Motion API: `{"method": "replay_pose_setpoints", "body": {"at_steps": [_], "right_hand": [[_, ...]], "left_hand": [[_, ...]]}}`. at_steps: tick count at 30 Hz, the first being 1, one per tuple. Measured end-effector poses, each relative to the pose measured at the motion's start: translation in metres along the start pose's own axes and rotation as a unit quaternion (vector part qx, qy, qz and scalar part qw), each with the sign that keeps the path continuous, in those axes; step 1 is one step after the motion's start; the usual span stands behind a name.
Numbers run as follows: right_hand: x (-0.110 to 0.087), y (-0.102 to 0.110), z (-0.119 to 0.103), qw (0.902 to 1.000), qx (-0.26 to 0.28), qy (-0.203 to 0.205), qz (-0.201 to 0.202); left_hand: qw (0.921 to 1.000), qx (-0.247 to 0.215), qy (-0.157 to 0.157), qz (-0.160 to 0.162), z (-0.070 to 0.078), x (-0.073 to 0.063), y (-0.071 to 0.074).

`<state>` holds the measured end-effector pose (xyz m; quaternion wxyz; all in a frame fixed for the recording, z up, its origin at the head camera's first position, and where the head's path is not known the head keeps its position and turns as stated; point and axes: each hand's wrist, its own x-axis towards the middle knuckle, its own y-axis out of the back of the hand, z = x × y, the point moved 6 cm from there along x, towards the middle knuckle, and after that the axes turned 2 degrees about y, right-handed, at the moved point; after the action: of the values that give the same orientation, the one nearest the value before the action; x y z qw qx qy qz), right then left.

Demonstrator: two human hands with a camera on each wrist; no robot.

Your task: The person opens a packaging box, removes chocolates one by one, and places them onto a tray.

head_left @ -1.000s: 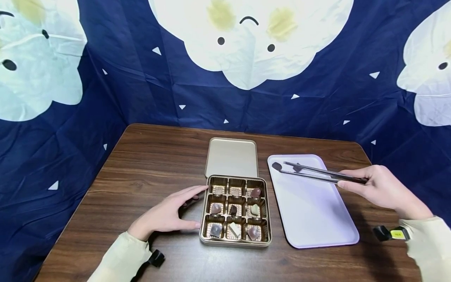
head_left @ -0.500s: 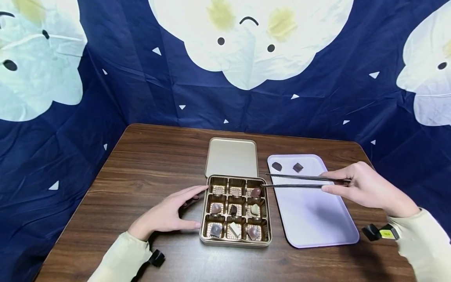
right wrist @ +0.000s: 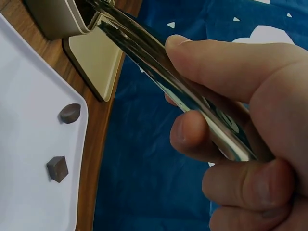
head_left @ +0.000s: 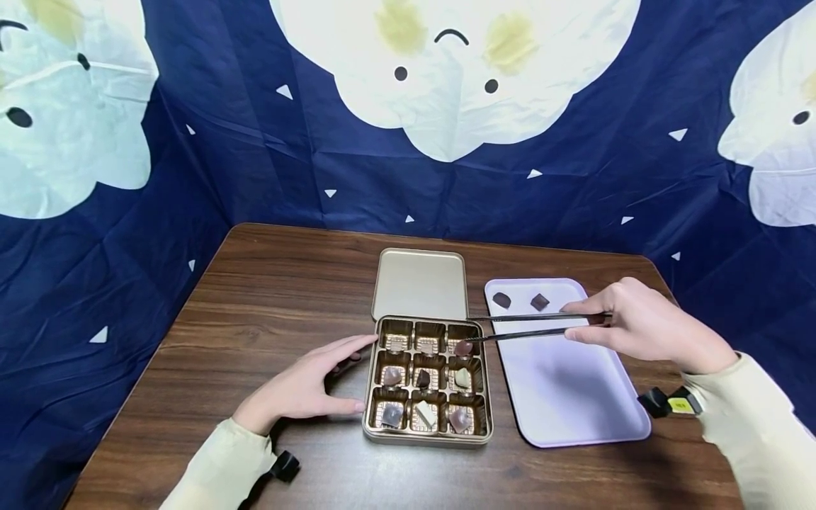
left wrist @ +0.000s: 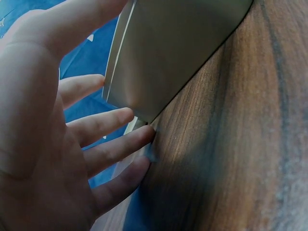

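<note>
In the head view my right hand (head_left: 637, 326) grips metal tongs (head_left: 529, 333) with the two arms spread apart. One tip lies over the reddish-brown oval chocolate (head_left: 463, 348) in the far right compartment; the other is by the rim behind it. Whether the tips touch the chocolate I cannot tell. My left hand (head_left: 306, 386) stands at the left side of the gold tin (head_left: 428, 440), fingers extended, thumb and fingertips at its wall. The divided tin holds one chocolate in each middle and front compartment. Its far left and far middle compartments hold none.
A lilac tray (head_left: 567, 397) lies right of the tin, under my right hand. Near its far edge sit a dark rounded chocolate (head_left: 501, 300) and a dark square chocolate (head_left: 540, 302). The tin's lid (head_left: 421, 283) lies flat behind the tin. A blue curtain (head_left: 357, 170) hangs behind the table.
My right hand has moved left with the tongs, from above the tray's dark chocolates to the tin's far right compartment. The left hand has stayed at the tin's side.
</note>
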<state>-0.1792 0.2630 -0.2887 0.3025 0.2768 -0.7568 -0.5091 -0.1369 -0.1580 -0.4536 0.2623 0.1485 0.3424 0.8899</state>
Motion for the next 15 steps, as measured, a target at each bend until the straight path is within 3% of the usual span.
{"method": "replay_pose_setpoints", "body": {"at_steps": [6, 15], "right_hand": [[0.011, 0.000, -0.004, 0.9996, -0.023, 0.009, -0.013], [0.023, 0.003, -0.008, 0.9967, -0.056, -0.032, -0.050]], "left_hand": [[1.0000, -0.002, 0.004, -0.001, 0.000, 0.000, 0.001], [0.9999, -0.002, 0.012, -0.005, -0.001, 0.000, 0.001]]}}
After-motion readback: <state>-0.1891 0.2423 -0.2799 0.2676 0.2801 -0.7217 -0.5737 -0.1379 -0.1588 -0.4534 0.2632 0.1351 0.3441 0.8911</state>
